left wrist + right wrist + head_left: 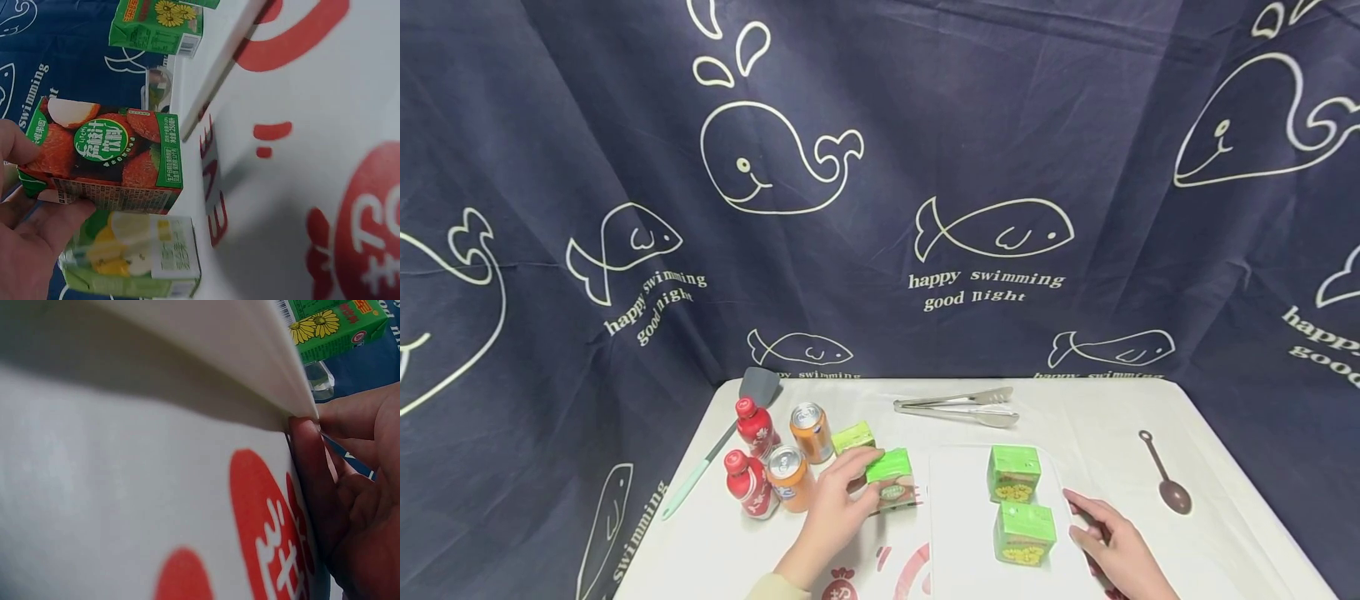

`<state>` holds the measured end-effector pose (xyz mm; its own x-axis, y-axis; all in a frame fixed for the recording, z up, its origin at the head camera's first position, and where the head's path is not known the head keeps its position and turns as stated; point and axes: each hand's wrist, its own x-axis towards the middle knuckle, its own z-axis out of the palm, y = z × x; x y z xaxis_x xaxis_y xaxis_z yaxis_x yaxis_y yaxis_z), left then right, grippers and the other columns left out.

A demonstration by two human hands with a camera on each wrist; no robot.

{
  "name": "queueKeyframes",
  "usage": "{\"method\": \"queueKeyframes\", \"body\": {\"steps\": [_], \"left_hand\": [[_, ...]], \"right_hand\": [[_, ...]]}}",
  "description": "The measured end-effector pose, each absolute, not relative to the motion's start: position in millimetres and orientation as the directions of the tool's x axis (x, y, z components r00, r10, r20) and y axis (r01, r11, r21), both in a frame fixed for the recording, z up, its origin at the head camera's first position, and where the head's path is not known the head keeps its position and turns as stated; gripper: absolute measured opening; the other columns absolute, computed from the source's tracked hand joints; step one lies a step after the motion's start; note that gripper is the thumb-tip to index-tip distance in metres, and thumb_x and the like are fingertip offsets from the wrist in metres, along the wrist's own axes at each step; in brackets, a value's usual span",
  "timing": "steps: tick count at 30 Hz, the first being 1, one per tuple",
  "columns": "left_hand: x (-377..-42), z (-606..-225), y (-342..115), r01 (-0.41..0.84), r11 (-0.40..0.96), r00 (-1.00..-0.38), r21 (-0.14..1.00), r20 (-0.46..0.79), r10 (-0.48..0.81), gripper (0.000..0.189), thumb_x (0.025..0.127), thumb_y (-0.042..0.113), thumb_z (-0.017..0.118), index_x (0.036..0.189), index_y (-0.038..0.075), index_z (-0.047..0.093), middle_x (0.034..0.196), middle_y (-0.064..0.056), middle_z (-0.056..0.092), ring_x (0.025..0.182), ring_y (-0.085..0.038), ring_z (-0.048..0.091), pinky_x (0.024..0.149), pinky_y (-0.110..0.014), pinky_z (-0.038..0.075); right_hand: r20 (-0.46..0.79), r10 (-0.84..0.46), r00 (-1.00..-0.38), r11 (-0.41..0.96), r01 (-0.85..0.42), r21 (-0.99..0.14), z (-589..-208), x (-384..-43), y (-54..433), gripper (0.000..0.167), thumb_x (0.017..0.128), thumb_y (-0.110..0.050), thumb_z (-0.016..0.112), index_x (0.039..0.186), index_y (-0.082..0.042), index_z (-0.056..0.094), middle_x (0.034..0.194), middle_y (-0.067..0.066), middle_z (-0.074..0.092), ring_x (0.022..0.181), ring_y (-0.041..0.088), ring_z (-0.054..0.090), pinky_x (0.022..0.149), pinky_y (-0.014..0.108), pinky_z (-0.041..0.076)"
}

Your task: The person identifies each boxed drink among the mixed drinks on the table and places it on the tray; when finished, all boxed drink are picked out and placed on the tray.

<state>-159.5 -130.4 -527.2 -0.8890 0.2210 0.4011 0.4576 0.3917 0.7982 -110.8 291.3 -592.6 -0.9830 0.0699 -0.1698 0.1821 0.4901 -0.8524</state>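
Left hand [841, 502] pinches a juice carton [103, 150]; right hand [1120, 542] grips a white board [962, 517].
The left fingers hold the carton near its top, seemingly for a sure grasp; the right fingers pinch the board's edge, probably steadying it, with two green cartons [1025, 533] just left of them.

Litchi drink ctn [893, 477]: dark front w/ red fruit pics, round green label, green top; upright, pinched in L hand [837, 506], just L of white board [962, 517]. Board's plain on top, R edge pinched by R hand [1112, 540]; 2 green flower ctns [1025, 522] stand on it, one behind the other, nr that edge.
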Motion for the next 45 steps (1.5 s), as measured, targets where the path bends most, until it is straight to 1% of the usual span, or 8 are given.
{"method": "queueKeyframes", "body": {"steps": [6, 8, 14, 18, 24, 30, 36, 45], "left_hand": [[-172, -525, -114, 0.503, 0.37, -0.863, 0.781, 0.434, 0.258, 0.047, 0.085, -0.003, 0.071, 0.131, 0.01, 0.071, 0.131, 0.002, 0.066, 0.117, -0.022, 0.066, 0.09, -0.032, 0.061], [-176, -525, -108, 0.502, 0.364, -0.863, 0.785, 0.427, 0.268, 0.047, 0.085, -0.002, 0.071, 0.131, 0.011, 0.071, 0.131, 0.003, 0.066, 0.118, -0.02, 0.065, 0.091, -0.032, 0.061], [-184, -522, -89, 0.477, 0.336, -0.873, 0.812, 0.397, 0.283, 0.047, 0.086, -0.003, 0.068, 0.131, 0.009, 0.071, 0.132, 0.004, 0.065, 0.12, -0.018, 0.064, 0.092, -0.034, 0.06], [-190, -523, -77, 0.481, 0.338, -0.872, 0.809, 0.401, 0.281, 0.048, 0.083, -0.004, 0.068, 0.129, 0.01, 0.072, 0.131, 0.004, 0.066, 0.118, -0.016, 0.064, 0.091, -0.032, 0.061], [-198, -526, -62, 0.492, 0.334, -0.865, 0.804, 0.408, 0.292, 0.049, 0.082, -0.005, 0.068, 0.129, 0.007, 0.072, 0.128, 0.004, 0.067, 0.115, -0.013, 0.064, 0.086, -0.031, 0.062], [-204, -532, -48, 0.491, 0.311, -0.862, 0.814, 0.401, 0.311, 0.049, 0.081, -0.005, 0.066, 0.128, 0.006, 0.072, 0.127, 0.004, 0.067, 0.113, -0.012, 0.064, 0.087, -0.031, 0.062], [-208, -539, -37, 0.483, 0.314, -0.865, 0.817, 0.389, 0.317, 0.049, 0.08, -0.005, 0.067, 0.128, 0.006, 0.072, 0.126, 0.004, 0.067, 0.111, -0.011, 0.064, 0.087, -0.023, 0.06], [-213, -544, -31, 0.497, 0.345, -0.859, 0.796, 0.394, 0.327, 0.048, 0.081, -0.005, 0.07, 0.127, 0.005, 0.072, 0.124, 0.003, 0.067, 0.102, -0.011, 0.064, 0.079, -0.022, 0.06]], "right_hand": [[-0.175, 0.069, -0.982, 0.488, 0.186, -0.853, -592, -111, 291, 0.055, 0.099, -0.005, 0.068, 0.151, -0.002, 0.052, 0.123, 0.014, 0.054, 0.064, 0.017, 0.053, 0.049, 0.03, 0.052], [-0.175, 0.07, -0.982, 0.485, 0.187, -0.854, -591, -111, 290, 0.055, 0.098, -0.005, 0.068, 0.151, -0.002, 0.052, 0.123, 0.014, 0.054, 0.063, 0.017, 0.053, 0.049, 0.03, 0.052], [-0.179, 0.071, -0.981, 0.478, 0.191, -0.857, -590, -110, 290, 0.055, 0.098, -0.005, 0.068, 0.151, -0.001, 0.052, 0.123, 0.014, 0.054, 0.062, 0.018, 0.053, 0.048, 0.031, 0.052], [-0.189, 0.068, -0.98, 0.474, 0.199, -0.858, -589, -109, 290, 0.056, 0.099, -0.006, 0.067, 0.152, -0.002, 0.051, 0.124, 0.014, 0.053, 0.063, 0.018, 0.053, 0.05, 0.031, 0.052], [-0.193, 0.06, -0.979, 0.454, 0.199, -0.869, -591, -109, 291, 0.056, 0.099, -0.008, 0.069, 0.152, -0.002, 0.051, 0.126, 0.015, 0.053, 0.06, 0.018, 0.052, 0.047, 0.031, 0.052], [-0.191, 0.059, -0.98, 0.448, 0.197, -0.872, -591, -110, 292, 0.056, 0.099, -0.008, 0.07, 0.152, -0.003, 0.052, 0.126, 0.014, 0.054, 0.058, 0.018, 0.052, 0.046, 0.032, 0.051], [-0.192, 0.064, -0.979, 0.462, 0.199, -0.864, -591, -110, 291, 0.055, 0.099, -0.007, 0.068, 0.152, -0.003, 0.052, 0.124, 0.014, 0.053, 0.058, 0.018, 0.053, 0.046, 0.032, 0.051], [-0.182, 0.062, -0.981, 0.454, 0.19, -0.87, -591, -110, 291, 0.055, 0.099, -0.007, 0.069, 0.151, -0.003, 0.052, 0.123, 0.013, 0.054, 0.057, 0.019, 0.053, 0.046, 0.032, 0.052]]}}
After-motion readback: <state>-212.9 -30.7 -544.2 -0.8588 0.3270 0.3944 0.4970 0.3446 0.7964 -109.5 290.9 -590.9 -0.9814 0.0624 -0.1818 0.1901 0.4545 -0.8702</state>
